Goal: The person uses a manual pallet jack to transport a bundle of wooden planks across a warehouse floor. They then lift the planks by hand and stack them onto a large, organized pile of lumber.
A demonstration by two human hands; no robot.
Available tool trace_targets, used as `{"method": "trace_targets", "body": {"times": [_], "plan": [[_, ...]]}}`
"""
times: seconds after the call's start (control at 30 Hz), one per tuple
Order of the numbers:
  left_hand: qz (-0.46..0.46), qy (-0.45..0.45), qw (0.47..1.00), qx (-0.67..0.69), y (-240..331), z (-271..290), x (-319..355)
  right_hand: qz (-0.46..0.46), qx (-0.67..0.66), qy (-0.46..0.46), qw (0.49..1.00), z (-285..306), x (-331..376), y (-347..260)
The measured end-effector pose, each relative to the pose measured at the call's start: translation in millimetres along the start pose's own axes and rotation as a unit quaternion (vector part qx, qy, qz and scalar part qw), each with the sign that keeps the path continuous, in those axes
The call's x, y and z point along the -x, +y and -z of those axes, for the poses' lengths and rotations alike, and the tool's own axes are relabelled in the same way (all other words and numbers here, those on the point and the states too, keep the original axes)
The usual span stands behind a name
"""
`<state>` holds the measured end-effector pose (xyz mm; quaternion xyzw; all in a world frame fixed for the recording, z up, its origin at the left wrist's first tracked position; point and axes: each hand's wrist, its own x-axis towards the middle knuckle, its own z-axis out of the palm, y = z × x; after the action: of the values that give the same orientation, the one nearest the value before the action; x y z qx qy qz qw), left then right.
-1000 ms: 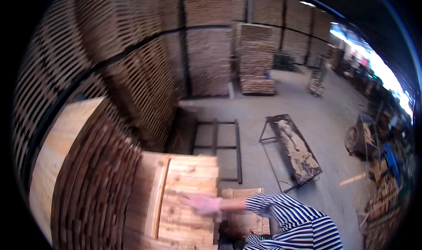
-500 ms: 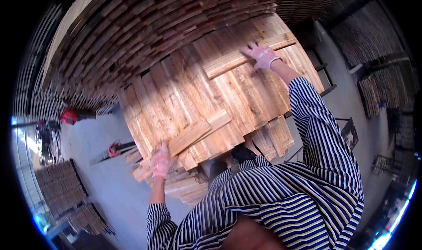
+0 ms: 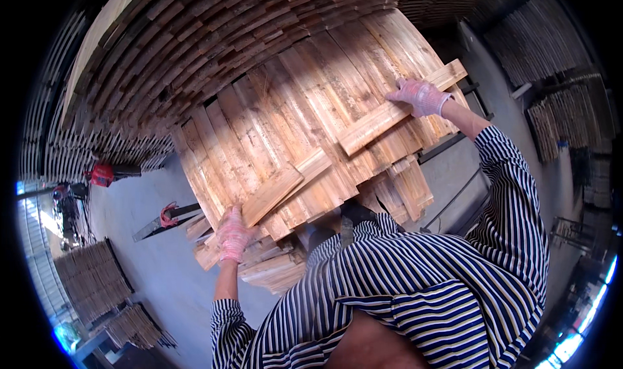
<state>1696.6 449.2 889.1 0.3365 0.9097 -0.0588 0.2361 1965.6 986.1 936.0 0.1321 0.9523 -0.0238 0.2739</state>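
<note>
A layer of pale wooden boards lies side by side in front of me. My right hand, in a pink-and-white glove, grips a loose board lying slantwise across the right part of the layer. My left hand, gloved alike, is closed at the near left end of another loose board; its fingertips are partly hidden. A further short board shows from beneath that one, slanting the same way.
A tall stack of wooden slats rises behind the layer. More boards lie lower down by my legs. A red-handled tool is at the left, over the grey floor. Further stacks stand at both sides.
My right hand has drawn its board toward me and to the right, closing its fingers on it. My left hand has shifted only slightly, staying at its board's end.
</note>
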Motion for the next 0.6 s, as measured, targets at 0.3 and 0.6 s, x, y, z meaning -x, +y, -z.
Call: {"method": "trace_targets", "body": {"times": [0.3, 0.6], "plan": [[-0.032, 0.000, 0.999, -0.019, 40.4, -17.6, 3.2, -0.030, -0.081, 0.097, 0.992, -78.4, 26.2, -22.6], [-0.037, -0.024, 0.999, -0.032, 57.7, 3.7, -10.3, -0.045, -0.107, 0.163, 0.980, -98.1, 35.9, -14.9]]}}
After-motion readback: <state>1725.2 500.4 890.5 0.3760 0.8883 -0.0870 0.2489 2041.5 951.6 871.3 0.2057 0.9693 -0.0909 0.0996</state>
